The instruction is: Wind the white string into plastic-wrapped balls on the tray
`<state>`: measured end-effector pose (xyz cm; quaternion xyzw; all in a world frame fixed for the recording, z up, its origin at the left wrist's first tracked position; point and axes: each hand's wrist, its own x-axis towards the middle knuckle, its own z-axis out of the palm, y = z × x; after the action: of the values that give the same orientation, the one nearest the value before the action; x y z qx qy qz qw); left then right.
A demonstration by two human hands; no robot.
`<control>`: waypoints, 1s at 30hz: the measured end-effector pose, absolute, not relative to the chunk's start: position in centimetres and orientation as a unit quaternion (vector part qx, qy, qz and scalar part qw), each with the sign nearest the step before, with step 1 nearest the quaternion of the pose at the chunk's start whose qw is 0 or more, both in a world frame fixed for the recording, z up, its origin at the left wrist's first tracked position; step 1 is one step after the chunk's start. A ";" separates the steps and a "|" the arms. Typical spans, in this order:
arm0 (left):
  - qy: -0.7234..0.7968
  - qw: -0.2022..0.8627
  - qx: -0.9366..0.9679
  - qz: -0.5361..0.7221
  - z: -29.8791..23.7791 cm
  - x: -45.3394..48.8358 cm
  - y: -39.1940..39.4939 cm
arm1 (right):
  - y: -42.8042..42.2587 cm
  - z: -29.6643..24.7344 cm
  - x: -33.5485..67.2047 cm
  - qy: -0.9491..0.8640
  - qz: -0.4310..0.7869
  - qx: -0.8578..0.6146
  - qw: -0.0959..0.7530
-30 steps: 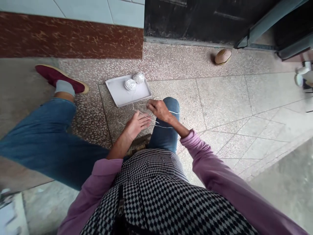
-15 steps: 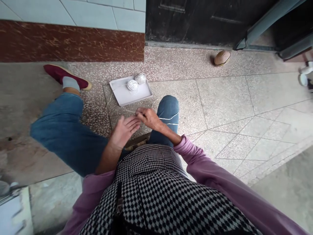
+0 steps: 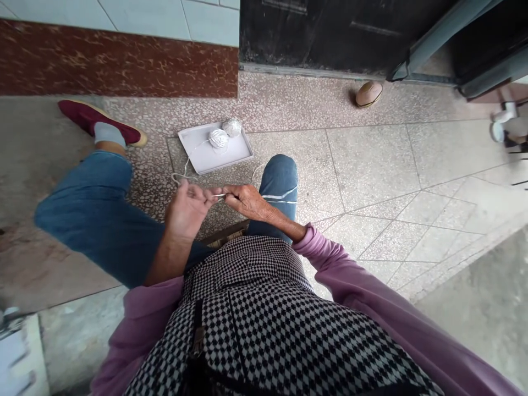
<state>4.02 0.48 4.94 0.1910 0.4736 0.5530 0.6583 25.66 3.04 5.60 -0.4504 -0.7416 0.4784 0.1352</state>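
Observation:
I sit above a terrazzo floor with my knees apart. My left hand (image 3: 186,207) and my right hand (image 3: 246,199) meet in front of my lap, both pinched on a thin white thread (image 3: 218,194) stretched between them. The thread loops over my right knee (image 3: 280,176) and trails across the floor to a white tray (image 3: 206,159). Two white thread balls (image 3: 218,138) lie on that tray, near its far edge.
My left leg in jeans stretches out left, ending in a maroon shoe (image 3: 88,118). A tan object (image 3: 368,93) lies by the dark door at the back. A red-brown wall base runs along the far left. Some white items sit at the right edge.
My left hand went from flat and open to pinched on the thread. My right hand drew back from the tray toward my lap, meeting the left.

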 end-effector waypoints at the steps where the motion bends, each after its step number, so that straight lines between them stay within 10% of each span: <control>1: 0.472 0.654 0.177 0.565 5.2 3.1 1.2 | 3.1 5.7 26.4 -0.747 0.473 -0.450 0.127; 11: 0.580 0.370 0.016 0.726 7.6 -11.5 9.2 | 4.4 8.4 47.3 -0.668 0.268 -0.684 0.123; 21: 0.577 0.734 0.022 0.357 3.4 5.6 -0.5 | 4.7 6.4 33.1 -0.672 0.385 -0.614 0.151; 30: 0.489 0.689 0.177 0.505 4.5 6.0 -0.6 | 2.2 4.8 24.0 -0.739 0.443 -0.499 0.097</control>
<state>5.95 -0.65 4.53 0.1768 0.4889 0.5049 0.6891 24.00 2.21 4.77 -0.4988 -0.7388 0.4428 0.0965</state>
